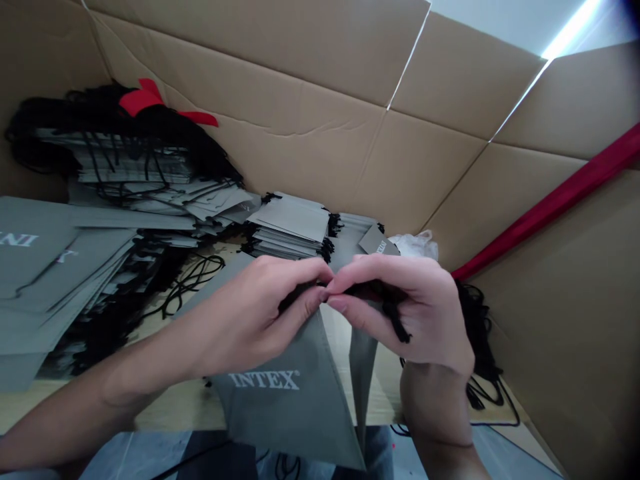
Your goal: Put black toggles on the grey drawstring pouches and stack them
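Observation:
A grey bag [295, 407] with white INTEX lettering hangs below my hands, over the front edge of the table. My left hand [270, 307] pinches at the bag's top edge, its fingertips meeting those of my right hand. My right hand [405, 307] is closed on a black cord [397, 321], whose knotted end sticks out beside the palm. A narrow grey fabric strip or second panel [362, 373] hangs under my right hand. What lies exactly between the touching fingertips is hidden.
Grey bags with black cords are heaped at the left [60, 267] and back left [135, 160]. Neat stacks [293, 223] stand behind my hands. Black cords [480, 333] lie at the right, near a red strap [550, 200]. Cardboard walls [310, 100] enclose the table [175, 403].

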{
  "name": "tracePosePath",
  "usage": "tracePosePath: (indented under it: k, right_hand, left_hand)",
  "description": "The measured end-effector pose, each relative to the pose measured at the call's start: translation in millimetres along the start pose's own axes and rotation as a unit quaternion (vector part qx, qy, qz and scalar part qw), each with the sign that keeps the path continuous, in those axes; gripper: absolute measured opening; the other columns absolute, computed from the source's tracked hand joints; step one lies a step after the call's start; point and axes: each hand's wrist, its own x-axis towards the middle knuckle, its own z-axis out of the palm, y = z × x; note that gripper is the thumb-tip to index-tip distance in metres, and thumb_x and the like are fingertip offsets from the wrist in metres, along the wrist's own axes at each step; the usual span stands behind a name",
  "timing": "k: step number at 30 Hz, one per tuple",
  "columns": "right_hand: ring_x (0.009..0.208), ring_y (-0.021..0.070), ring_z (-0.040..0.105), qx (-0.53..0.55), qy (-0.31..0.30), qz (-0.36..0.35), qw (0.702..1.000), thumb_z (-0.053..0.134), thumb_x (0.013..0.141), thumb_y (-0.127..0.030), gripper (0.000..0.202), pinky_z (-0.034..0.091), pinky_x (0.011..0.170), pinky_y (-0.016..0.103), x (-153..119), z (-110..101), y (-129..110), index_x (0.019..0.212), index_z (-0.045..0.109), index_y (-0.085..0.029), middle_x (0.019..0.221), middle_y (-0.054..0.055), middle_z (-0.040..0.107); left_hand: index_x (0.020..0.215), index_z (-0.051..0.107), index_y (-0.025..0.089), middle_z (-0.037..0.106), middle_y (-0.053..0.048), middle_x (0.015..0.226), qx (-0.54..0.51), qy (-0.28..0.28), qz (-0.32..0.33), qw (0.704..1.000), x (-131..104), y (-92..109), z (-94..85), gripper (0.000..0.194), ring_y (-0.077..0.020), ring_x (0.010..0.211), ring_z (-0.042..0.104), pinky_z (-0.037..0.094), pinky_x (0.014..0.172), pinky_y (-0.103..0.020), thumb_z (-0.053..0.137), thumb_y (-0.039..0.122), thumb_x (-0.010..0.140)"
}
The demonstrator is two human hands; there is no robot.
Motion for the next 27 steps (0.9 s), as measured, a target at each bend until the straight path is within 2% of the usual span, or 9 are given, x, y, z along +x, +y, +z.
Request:
tracePosePath:
  k: [4, 8, 12, 19, 24, 27]
  right_hand:
    - [0.061, 0.0107, 0.067, 0.091, -0.019, 0.015, 0.996, 0.093, 0.091, -0.013, 0.018, 0.054, 0.053, 0.021, 3, -6, 4, 0.103, 0.082, -0.020, 0.080, -0.001, 0.079]
    - [0.065, 0.0125, 0.071, 0.173, 0.016, 0.010, 0.985, 0.097, 0.086, -0.010, 0.023, 0.057, 0.055, 0.021, 4, -2, 9, 0.103, 0.085, -0.019, 0.081, 0.001, 0.080]
    - [0.060, 0.0133, 0.065, 0.158, 0.049, 0.034, 0.986, 0.098, 0.087, -0.017, 0.024, 0.049, 0.047, 0.024, -1, 3, 13, 0.106, 0.086, -0.024, 0.077, 0.000, 0.078]
    - [0.067, 0.0172, 0.068, 0.141, 0.079, 0.035, 0.986, 0.097, 0.090, -0.030, 0.020, 0.054, 0.053, 0.031, -5, 7, 12, 0.105, 0.084, -0.029, 0.083, 0.001, 0.078]
    - [0.061, 0.0130, 0.062, 0.064, 0.080, 0.029, 0.994, 0.089, 0.098, -0.025, 0.012, 0.047, 0.050, 0.028, 1, 7, 5, 0.107, 0.081, -0.026, 0.080, -0.001, 0.075]
    - [0.061, 0.0114, 0.061, 0.005, 0.071, 0.019, 0.997, 0.084, 0.102, -0.023, 0.016, 0.047, 0.053, 0.027, 2, 7, 6, 0.117, 0.078, -0.025, 0.077, -0.003, 0.073]
  left_hand:
    - [0.086, 0.052, 0.022, 0.055, 0.004, 0.072, 0.009, -0.015, 0.085, 0.996, -1, -4, -7.2, 0.026, -0.0121, 0.063, 0.050, 0.041, 0.061, -0.026, 0.047, 0.007, 0.107]
    - [0.085, 0.054, 0.022, 0.055, 0.003, 0.069, -0.044, 0.014, 0.137, 0.990, 3, -7, -11.7, 0.026, -0.0125, 0.060, 0.051, 0.041, 0.058, -0.027, 0.051, 0.008, 0.107]
    - [0.084, 0.057, 0.021, 0.056, 0.002, 0.067, -0.039, 0.022, 0.119, 0.992, 5, -8, -15.1, 0.028, -0.0117, 0.058, 0.049, 0.041, 0.057, -0.027, 0.051, 0.014, 0.111]
    - [0.080, 0.058, 0.021, 0.054, 0.003, 0.064, -0.071, 0.006, 0.097, 0.993, 3, -6, -21.9, 0.036, -0.0118, 0.055, 0.049, 0.042, 0.056, -0.025, 0.052, 0.025, 0.115]
    - [0.082, 0.059, 0.021, 0.047, 0.005, 0.063, -0.033, 0.008, 0.061, 0.998, 2, -3, -21.1, 0.032, -0.0100, 0.054, 0.041, 0.036, 0.052, -0.023, 0.053, 0.022, 0.114]
    - [0.093, 0.070, 0.020, 0.057, 0.004, 0.066, -0.010, 0.028, 0.025, 0.999, 2, -3, -18.3, 0.027, -0.0096, 0.056, 0.047, 0.038, 0.052, -0.022, 0.056, 0.028, 0.114]
